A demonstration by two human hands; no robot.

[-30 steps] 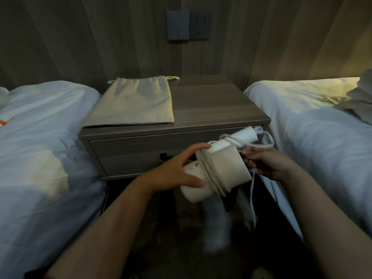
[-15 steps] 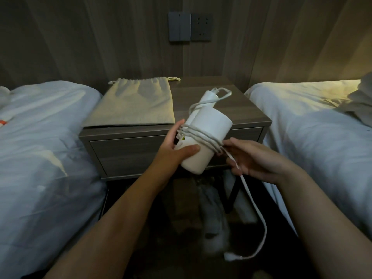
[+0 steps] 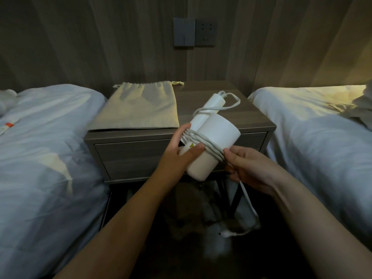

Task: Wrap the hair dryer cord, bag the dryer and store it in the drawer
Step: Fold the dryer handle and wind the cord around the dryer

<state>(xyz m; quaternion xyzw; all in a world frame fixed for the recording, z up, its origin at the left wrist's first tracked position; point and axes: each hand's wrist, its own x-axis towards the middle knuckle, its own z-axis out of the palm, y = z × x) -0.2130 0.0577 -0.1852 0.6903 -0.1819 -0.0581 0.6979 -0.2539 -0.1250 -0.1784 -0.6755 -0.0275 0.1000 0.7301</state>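
Head view: cord-wrapping step, left hand grips the hair dryer in the air before the table front edge, right hand pinches the cord at the coils, plug dangling; next probably wind the tail, then reach the bag on the table's left side.

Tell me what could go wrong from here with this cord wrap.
The cord's loose tail dangles down to the plug; it may snag on the nightstand legs. The coils round the hair dryer are pinned by the left hand; easing off could let them slip loose.
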